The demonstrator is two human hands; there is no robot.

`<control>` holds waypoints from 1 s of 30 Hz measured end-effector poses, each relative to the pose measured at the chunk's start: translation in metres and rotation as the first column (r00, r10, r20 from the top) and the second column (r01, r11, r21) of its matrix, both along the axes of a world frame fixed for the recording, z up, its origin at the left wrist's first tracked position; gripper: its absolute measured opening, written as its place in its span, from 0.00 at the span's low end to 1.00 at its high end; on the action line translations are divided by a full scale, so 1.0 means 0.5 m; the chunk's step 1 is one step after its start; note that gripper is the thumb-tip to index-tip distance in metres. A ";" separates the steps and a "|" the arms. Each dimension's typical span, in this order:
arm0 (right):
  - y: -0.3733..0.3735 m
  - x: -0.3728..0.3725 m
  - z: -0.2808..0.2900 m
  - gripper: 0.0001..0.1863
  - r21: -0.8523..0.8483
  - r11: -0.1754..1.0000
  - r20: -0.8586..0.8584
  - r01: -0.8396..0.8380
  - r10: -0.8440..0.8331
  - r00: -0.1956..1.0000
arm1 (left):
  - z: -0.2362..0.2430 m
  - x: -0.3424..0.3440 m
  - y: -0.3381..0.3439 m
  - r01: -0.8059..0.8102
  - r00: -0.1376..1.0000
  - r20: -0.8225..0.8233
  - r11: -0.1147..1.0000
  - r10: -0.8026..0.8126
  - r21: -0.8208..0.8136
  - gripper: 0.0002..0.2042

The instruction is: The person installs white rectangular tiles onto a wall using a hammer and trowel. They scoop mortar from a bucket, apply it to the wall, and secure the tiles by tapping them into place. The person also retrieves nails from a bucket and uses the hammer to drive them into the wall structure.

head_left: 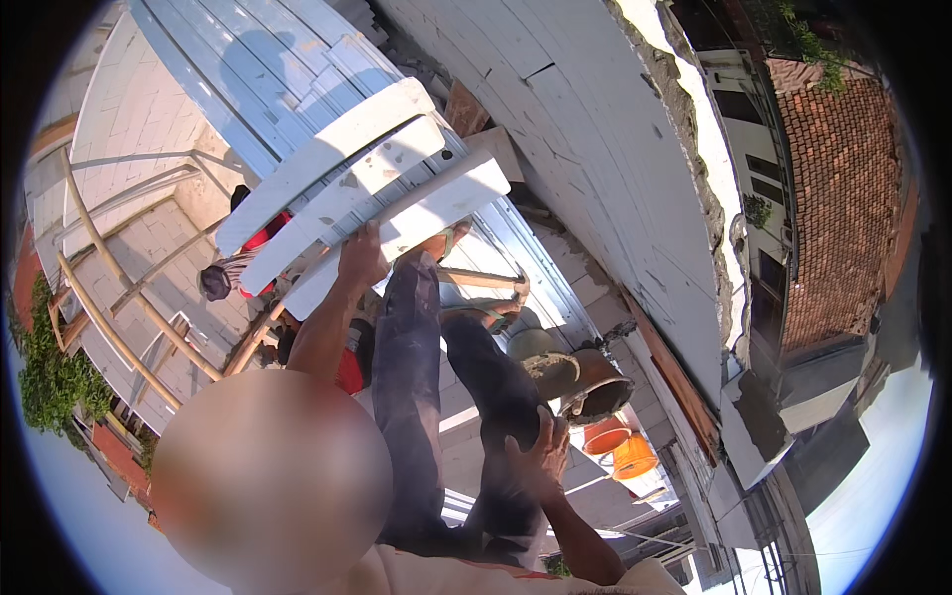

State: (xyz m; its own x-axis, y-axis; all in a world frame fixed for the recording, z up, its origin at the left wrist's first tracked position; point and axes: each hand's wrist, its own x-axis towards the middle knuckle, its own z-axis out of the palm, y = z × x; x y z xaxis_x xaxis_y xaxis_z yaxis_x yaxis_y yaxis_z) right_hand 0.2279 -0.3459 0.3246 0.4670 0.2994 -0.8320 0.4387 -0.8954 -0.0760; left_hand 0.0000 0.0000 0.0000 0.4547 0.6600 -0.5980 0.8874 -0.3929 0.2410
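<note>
While your left hand (363, 262) touches the near edge of the closest white block (436, 213), your right hand (538, 458) rests on your dark trouser leg (486, 369), its fingers spread and pinching nothing. Whether your left fingers pinch the block or merely lie against it, you cannot tell from here. The block lies in front of you, over the ribbed metal sheet (203, 74), beside a middle block (347, 198) and a far block (327, 164). Judging by its bulk and matt face, expect it to be stiff, fairly heavy and perhaps dusty rather than slick, with corners likely to chip. A hold on both long sides, near its middle, should balance it better than one end. You can read no brand, label or writing on the blocks.
</note>
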 end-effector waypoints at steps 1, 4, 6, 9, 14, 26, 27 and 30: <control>0.001 -0.005 -0.003 0.48 -0.002 1.000 -0.026 0.007 -0.008 1.000 | 0.003 0.004 0.008 -0.035 0.999 -0.002 0.999 0.035 -0.022 0.36; 0.006 -0.001 0.011 0.47 -0.042 0.996 -0.097 0.082 -0.086 0.992 | 0.125 0.022 0.033 -0.062 0.996 -0.075 0.994 0.055 -0.089 0.31; -0.016 0.018 0.025 0.47 -0.049 0.993 -0.075 0.111 -0.114 0.991 | 0.184 0.082 0.037 -0.080 0.995 -0.063 0.984 0.071 -0.157 0.32; -0.016 -0.003 -0.028 0.48 0.071 0.979 -0.151 0.191 -0.178 0.972 | 0.334 0.066 0.067 0.024 0.987 -0.154 0.997 -0.036 -0.078 0.36; -0.137 -0.030 0.025 0.48 0.258 0.913 -0.238 0.315 -0.256 0.937 | 0.671 0.111 0.011 0.096 0.988 -0.096 0.974 -0.118 -0.207 0.42; -0.387 -0.085 0.059 0.23 0.687 0.684 0.191 0.245 -0.496 0.847 | 1.168 0.363 0.021 0.497 0.852 -0.126 0.861 -0.508 -0.107 0.43; -0.412 -0.124 0.027 0.22 0.705 0.708 0.376 0.040 -0.421 0.825 | 1.164 0.392 0.035 0.561 0.821 -0.058 0.821 -0.568 -0.105 0.43; -0.378 -0.160 0.130 0.19 0.644 0.762 0.581 -0.072 -0.426 0.694 | 1.206 0.515 0.047 0.722 0.690 -0.017 0.690 -0.723 -0.050 0.42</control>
State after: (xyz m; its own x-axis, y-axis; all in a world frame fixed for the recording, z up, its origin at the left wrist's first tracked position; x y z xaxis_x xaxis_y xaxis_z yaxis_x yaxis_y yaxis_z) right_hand 0.1480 -0.5351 0.3896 0.8989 0.4354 0.0499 0.4228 -0.8319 -0.3594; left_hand 0.2576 0.0237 0.6028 0.7621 0.1132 -0.6374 0.3402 -0.9077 0.2455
